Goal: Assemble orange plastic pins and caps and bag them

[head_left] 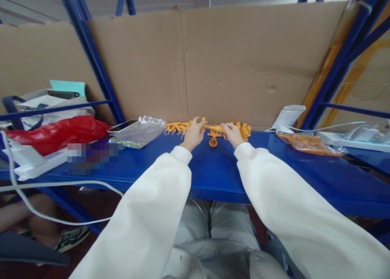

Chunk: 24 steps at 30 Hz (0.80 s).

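Both my hands are at the back of the blue shelf, by the cardboard. My left hand (194, 133) has its fingers bent around the left end of a thin ribbed orange plastic piece (213, 127). At the other end of that piece, the fingers of my right hand (233, 136) are pinched together on it. Just below lies an orange part with a round ring (213, 141). Branching orange pieces (176, 127) lie left of my left hand, and chunky orange blocks (245, 130) sit beyond my right hand. The exact contact of the fingertips is partly hidden.
A cardboard sheet (237, 63) stands behind the blue shelf (213, 169). To the left are a clear plastic bag (141, 133), a phone (123, 126), a red bag (61, 133) and a white power strip (45, 161). A bag of orange parts (310, 144) lies right, near cables.
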### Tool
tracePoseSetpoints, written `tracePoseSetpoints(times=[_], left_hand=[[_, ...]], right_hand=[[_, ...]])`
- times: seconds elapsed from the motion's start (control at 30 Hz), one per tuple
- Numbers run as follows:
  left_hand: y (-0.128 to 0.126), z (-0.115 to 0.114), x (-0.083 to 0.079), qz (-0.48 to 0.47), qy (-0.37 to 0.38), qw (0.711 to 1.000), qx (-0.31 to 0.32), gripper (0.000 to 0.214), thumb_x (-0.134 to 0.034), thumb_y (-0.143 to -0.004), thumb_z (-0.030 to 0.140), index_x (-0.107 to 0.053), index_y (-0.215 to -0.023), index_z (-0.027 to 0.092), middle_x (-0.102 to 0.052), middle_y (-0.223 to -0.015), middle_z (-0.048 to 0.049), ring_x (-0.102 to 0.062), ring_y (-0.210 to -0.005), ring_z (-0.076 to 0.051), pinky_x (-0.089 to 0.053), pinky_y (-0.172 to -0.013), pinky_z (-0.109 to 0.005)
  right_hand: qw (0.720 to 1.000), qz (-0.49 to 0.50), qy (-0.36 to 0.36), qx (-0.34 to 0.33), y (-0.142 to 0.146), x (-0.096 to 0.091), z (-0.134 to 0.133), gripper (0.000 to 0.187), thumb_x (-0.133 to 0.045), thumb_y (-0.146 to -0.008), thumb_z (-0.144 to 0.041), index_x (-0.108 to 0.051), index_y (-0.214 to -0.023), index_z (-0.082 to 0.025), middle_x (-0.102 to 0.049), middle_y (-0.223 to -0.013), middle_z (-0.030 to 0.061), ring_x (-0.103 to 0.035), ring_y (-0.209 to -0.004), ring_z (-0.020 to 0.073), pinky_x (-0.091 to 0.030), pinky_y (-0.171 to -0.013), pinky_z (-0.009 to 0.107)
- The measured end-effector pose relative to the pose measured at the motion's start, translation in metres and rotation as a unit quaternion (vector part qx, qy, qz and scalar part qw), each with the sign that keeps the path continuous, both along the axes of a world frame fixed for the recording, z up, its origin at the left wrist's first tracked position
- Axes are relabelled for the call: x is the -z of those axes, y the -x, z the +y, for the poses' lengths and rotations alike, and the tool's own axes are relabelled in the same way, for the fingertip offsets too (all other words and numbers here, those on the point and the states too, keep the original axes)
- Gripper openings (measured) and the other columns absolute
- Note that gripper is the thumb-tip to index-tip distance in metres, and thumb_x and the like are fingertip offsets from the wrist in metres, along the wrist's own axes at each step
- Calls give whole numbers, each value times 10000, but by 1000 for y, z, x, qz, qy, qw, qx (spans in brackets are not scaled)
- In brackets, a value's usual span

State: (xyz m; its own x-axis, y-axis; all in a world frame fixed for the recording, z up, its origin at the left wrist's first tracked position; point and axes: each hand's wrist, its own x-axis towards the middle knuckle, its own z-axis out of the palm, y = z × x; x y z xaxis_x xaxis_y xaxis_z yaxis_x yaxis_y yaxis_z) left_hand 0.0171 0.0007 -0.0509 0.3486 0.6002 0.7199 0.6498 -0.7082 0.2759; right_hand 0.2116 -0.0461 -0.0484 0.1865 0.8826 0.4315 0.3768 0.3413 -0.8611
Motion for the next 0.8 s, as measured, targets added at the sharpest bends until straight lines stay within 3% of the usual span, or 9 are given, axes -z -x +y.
tracePoseSetpoints(times=[0.1, 0.23, 0.4, 0.57, 0.8], left_hand=[[0, 2, 1, 4, 29, 1000, -10, 451, -619, -871, 113, -668, -1312, 197, -700, -1284, -129, -687, -1150, -256, -522, -1081, -435], [0, 6, 1, -13, 36, 999, -7, 440, -634, -848, 90, -666, -1278, 179, -746, -1183, -111, -717, -1011, -229, -548, -1019, -411], [2, 7, 0, -41, 46, 997, -34, 420, -651, -842, 87, -654, -1253, 178, -741, -1200, -115, -708, -1069, -247, -542, -1028, -396], [4, 7, 1, -47, 40, 998, -22, 476, -643, -830, 55, -614, -1282, 203, -738, -1207, -108, -703, -1107, -255, -540, -1032, -395], [3, 6, 3, -62, 37, 997, -5, 571, -618, -844, 57, -518, -1386, 209, -722, -1235, -104, -715, -1096, -229, -539, -1008, -345]], right_hand=[[1000, 0, -3, -12, -2, -1, 0, 460, -592, -866, -707, -611, -812, -251, -467, -500, -37, -547, -554, 172, -537, -626, 349], [999, 31, 9, -35, -7, -3, 1, 522, -663, -792, -774, -624, -827, -255, -577, -563, -8, -564, -531, 165, -545, -591, 360], [994, 52, 60, -74, -16, -6, -3, 596, -676, -768, -820, -586, -695, -236, -665, -628, 64, -600, -554, 171, -573, -613, 408], [991, 51, 83, -97, -17, -8, -5, 610, -702, -732, -834, -597, -739, -233, -690, -647, 65, -628, -578, 188, -580, -638, 444], [989, 33, 80, -117, -17, -8, -5, 599, -693, -735, -830, -585, -693, -242, -616, -607, 57, -641, -681, 234, -553, -749, 513]])
